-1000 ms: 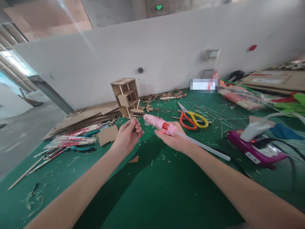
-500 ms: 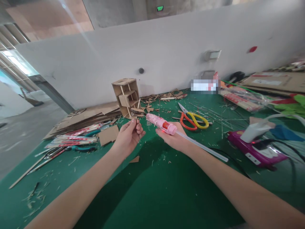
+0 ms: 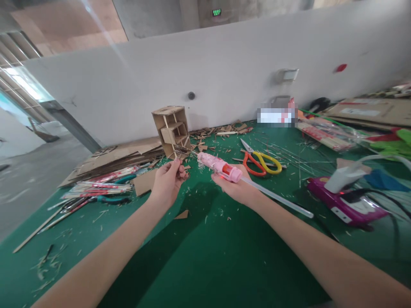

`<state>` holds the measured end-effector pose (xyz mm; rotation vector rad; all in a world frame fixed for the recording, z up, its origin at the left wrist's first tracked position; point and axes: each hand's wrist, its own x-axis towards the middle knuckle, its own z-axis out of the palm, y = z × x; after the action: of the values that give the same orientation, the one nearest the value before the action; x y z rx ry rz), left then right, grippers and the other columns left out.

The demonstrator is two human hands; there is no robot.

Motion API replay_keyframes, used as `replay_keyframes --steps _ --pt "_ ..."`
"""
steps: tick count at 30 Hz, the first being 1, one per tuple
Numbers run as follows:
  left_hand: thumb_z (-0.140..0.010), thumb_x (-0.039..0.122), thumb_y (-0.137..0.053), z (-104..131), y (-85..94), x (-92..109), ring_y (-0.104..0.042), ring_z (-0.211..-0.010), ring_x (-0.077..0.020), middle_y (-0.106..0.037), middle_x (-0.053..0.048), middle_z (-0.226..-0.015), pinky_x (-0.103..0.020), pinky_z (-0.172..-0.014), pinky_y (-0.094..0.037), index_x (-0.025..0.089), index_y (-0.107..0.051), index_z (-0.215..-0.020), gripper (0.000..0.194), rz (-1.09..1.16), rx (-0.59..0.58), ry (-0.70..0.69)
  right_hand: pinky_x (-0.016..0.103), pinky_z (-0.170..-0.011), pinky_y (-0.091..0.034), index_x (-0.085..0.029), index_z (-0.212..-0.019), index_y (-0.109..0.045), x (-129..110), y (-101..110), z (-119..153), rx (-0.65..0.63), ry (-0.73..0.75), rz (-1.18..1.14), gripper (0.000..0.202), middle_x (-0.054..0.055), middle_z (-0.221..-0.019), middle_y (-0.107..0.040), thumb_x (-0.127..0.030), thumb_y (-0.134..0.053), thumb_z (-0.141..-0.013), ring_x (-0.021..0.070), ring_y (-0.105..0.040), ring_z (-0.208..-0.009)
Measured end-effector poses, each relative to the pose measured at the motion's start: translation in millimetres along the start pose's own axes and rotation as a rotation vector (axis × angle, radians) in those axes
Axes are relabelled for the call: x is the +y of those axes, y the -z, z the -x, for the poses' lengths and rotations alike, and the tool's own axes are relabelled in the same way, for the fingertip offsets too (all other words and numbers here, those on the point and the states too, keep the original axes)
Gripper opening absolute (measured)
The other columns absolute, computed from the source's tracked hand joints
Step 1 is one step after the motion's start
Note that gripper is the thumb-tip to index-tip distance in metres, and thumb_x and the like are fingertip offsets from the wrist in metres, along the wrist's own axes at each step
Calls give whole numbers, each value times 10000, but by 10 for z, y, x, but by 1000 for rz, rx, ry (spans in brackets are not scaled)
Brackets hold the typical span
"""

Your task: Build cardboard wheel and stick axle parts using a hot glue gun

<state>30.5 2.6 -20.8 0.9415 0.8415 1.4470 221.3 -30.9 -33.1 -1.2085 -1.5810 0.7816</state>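
Head view catches both hands above the green table [image 3: 205, 265]. Right-hand [image 3: 236, 188] fingers are wrapped round a pink glue gun [image 3: 218, 167], with a clear glue stick [image 3: 279, 199] trailing out behind. Left-hand [image 3: 166, 183] fingers pinch together on a small piece [image 3: 182, 149], too blurred to make out, near a standing cardboard frame [image 3: 167, 135]; scissors [image 3: 250, 150] lie right of the gun

The right hand [image 3: 236, 188] holds a pink glue gun [image 3: 215, 164], a clear stick [image 3: 279, 197] jutting from its back. The left hand [image 3: 167, 179] pinches a thin piece [image 3: 175, 156] near a cardboard shelf [image 3: 167, 135] on the green worktop [image 3: 221, 256]; scissors [image 3: 249, 149] lie beyond.
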Motion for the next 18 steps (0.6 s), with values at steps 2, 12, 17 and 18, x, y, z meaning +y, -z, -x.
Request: replay_keyframes --steps 2,12,17,18 --pt "-768 284 -680 -19 23 22 -449 -478 -62 -487 33 -555 -201 -514 -422 131 -550 -681 218 -98 -7 2 225 -424 -327 -183 -616 -528 -11 28 -26 -68 -64 -95 242 -38 -458 -482 -381 -593 -739 90 -434 -429" --pt "-847 337 -560 -99 120 370 -536 -482 -100 -614 -25 -549 -184 -495 -398 164 -599 -665 254 -858 -215 -265 211 -333 -328 -158 -590 -588 12 164 -125 -409 -267 -604 228 -26 -518 -572 -338 -579 -731 45 -353 -312" --pt "-847 313 -549 -110 123 435 -539 -510 -93 -606 -18 -553 -173 -539 -408 161 -588 -628 269 -909 -221 -309 204 -318 -329 -155 -599 -584 24 172 -128 -401 -258 -716 219 -18 -588 -605 -321 -558 -739 31 -312 -309" --pt "-842 308 -553 -113 125 438 -539 -513 -93 -606 -16 -554 -174 -543 -409 161 -590 -634 258 -913 -224 -306 202 -317 -327 -156 -603 -584 26 173 -131 -394 -261 -727 215 -17 -597 -610 -319 -559 -740 30 -312 -311"
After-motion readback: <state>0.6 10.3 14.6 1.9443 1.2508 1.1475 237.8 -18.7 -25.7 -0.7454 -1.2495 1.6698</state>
